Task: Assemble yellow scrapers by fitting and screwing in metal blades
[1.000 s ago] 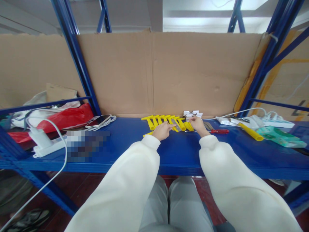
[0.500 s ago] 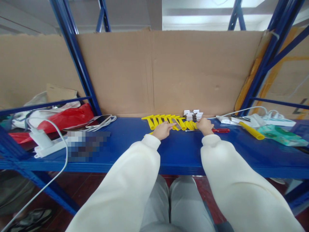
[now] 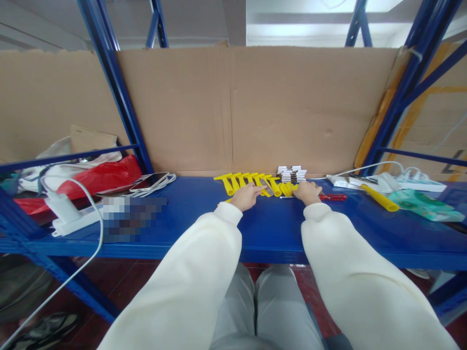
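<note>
My left hand (image 3: 245, 197) is closed in a pinch at the front of a row of yellow T-shaped plastic pieces (image 3: 228, 185). A flat grey plate (image 3: 269, 187) shows beyond its fingertips, and a bit of yellow (image 3: 228, 200) peeks out on its left. The hand hides most of what it holds. My right hand (image 3: 307, 193) reaches down beside a small pile of round-ended yellow pieces (image 3: 287, 188), its fingers partly apart. A red-handled screwdriver (image 3: 332, 197) lies beneath it, shaft pointing left. Stacked white-and-black pieces (image 3: 292, 174) stand just behind.
A yellow tube (image 3: 380, 198), a green packet (image 3: 425, 204) and a white power strip (image 3: 421, 184) lie to the right. On the left are a phone (image 3: 149, 181), cables, a red bag (image 3: 100, 177) and a plugged-in charger (image 3: 62, 208). Cardboard (image 3: 292, 107) walls the back of the blue shelf (image 3: 270, 228).
My right hand has shifted slightly left, and its fingers have spread somewhat. My left hand and the yellow row stay in place.
</note>
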Available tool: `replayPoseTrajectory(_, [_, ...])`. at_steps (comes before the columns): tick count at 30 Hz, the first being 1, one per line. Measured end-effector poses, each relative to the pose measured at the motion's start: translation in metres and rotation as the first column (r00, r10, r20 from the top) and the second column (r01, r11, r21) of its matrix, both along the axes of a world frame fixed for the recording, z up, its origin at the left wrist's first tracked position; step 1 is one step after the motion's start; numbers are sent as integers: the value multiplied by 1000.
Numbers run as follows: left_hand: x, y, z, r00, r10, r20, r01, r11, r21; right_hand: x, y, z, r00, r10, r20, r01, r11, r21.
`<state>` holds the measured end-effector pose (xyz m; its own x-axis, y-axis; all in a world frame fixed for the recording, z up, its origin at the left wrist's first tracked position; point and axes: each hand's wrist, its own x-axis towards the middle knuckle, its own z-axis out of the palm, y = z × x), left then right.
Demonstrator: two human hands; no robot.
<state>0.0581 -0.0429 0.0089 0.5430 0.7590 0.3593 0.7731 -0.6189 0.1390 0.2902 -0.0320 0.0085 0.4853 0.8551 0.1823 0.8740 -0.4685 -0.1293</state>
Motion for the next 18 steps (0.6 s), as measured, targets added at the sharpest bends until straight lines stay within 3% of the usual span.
replayPoseTrajectory(11, [0, 1, 0, 1000, -18, -9, 18, 1000, 6, -10, -5, 4, 961, 194, 197, -173, 978, -116])
replayPoseTrajectory(18, [-1, 1, -1, 1000, -14, -19, 14, 1000, 12, -14, -8, 6, 970, 161, 183, -142, 983, -116])
